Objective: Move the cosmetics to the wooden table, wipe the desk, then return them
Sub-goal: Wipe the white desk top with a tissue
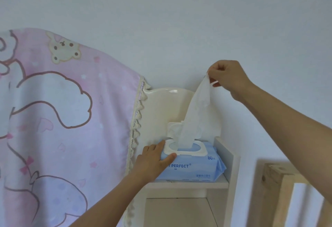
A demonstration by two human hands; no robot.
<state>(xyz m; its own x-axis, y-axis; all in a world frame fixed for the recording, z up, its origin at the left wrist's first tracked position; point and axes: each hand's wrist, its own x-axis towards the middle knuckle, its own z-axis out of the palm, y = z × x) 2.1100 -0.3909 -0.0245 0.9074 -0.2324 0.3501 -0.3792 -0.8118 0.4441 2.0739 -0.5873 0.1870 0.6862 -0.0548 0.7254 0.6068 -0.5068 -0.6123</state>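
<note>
Hanging at the left, a pink cartoon-print cloth (53,119) drapes beside a white shelf (186,184), with a pale wooden frame (276,190) at the lower right. On the shelf lies a blue wet-wipe pack (195,165), lid flipped up, and the left hand (152,158) presses its near end with fingers laid flat on top. The right hand (228,75) pinches the top of a white wipe (197,111) that stretches up from the pack's opening.

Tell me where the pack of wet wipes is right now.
In the head view, the blue wet wipes pack sits low and centre on a white shelf, just right of the pink cartoon cloth. The left hand steadies it while the right hand pulls a wipe out.
</note>
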